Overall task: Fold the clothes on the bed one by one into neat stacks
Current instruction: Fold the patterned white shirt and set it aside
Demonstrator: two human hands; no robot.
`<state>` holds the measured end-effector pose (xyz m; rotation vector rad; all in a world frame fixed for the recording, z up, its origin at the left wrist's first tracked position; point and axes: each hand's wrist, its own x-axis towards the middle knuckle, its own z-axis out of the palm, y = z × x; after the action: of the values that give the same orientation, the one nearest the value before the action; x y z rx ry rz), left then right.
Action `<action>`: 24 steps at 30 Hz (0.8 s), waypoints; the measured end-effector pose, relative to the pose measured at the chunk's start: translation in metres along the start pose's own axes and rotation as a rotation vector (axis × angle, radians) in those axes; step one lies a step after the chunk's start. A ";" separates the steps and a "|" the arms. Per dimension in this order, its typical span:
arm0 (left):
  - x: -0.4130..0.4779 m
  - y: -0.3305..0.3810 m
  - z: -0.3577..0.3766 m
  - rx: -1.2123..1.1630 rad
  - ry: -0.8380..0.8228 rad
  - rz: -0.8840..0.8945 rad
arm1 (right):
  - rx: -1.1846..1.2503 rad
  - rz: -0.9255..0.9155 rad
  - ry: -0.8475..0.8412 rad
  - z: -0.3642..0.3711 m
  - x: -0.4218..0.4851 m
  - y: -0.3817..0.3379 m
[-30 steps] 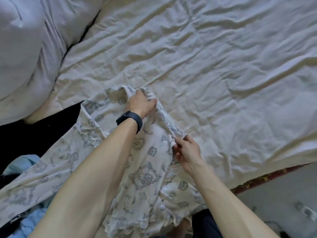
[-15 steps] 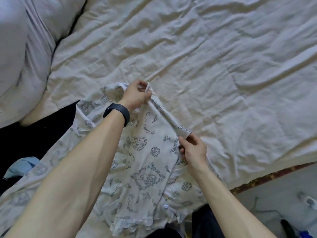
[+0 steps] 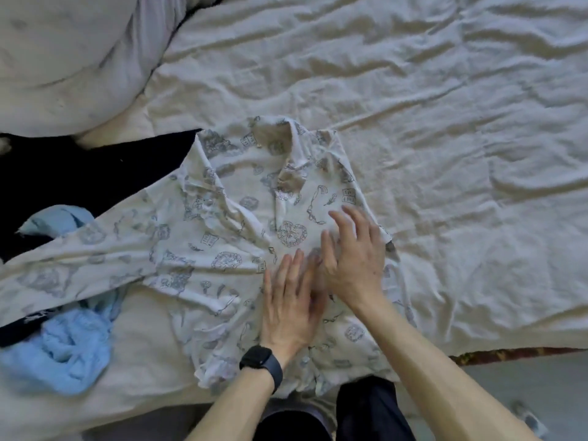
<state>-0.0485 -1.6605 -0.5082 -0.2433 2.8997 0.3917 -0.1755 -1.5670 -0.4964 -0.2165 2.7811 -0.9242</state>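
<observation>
Now smoothing shirt (image 3: 222, 237) w/ L hand (image 3: 289, 303) flat, R hand (image 3: 353, 254) splayed, no grip; next prob. fold sleeve (image 3: 79, 259) in.

Head camera, looking steeply down, close over bed (image 3: 413, 122)

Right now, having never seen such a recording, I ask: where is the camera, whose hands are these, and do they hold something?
No machine here: one camera on a person's head looks down, so both hands are that person's own. A printed shirt lies spread on the bed sheet. The left hand, with a black wristband, lies flat on it; the right hand is open over the shirt, fingers spread. Neither holds anything. A light blue garment and a dark garment lie to the left.
</observation>
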 end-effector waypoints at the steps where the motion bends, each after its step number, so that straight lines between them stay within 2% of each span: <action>1: -0.015 -0.006 0.007 0.040 -0.035 0.003 | -0.106 -0.081 -0.101 0.011 0.011 0.003; 3: -0.039 -0.022 0.020 0.098 -0.097 0.018 | -0.309 -0.178 -0.347 0.027 0.031 0.014; 5: -0.061 -0.042 0.030 0.148 -0.123 0.050 | -0.417 -0.211 -0.462 0.038 0.042 0.029; 11: -0.121 -0.081 0.035 0.198 -0.121 0.091 | -0.491 -0.185 -0.364 0.033 0.030 0.014; 15: -0.145 -0.108 0.033 0.187 -0.054 0.048 | -0.447 -0.326 -0.269 0.031 -0.025 -0.013; 18: -0.157 -0.122 0.035 0.187 -0.063 0.089 | -0.536 -0.417 -0.344 0.050 -0.070 -0.014; 21: -0.152 -0.125 0.036 0.183 -0.145 0.073 | -0.601 -0.373 -0.457 0.065 -0.074 -0.004; 24: -0.153 -0.125 0.031 0.133 -0.231 0.085 | -0.648 -0.331 -0.471 0.067 -0.073 -0.009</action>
<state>0.1286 -1.7499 -0.5337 -0.0495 2.6999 0.2219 -0.0879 -1.5978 -0.5324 -0.8807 2.5208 0.0333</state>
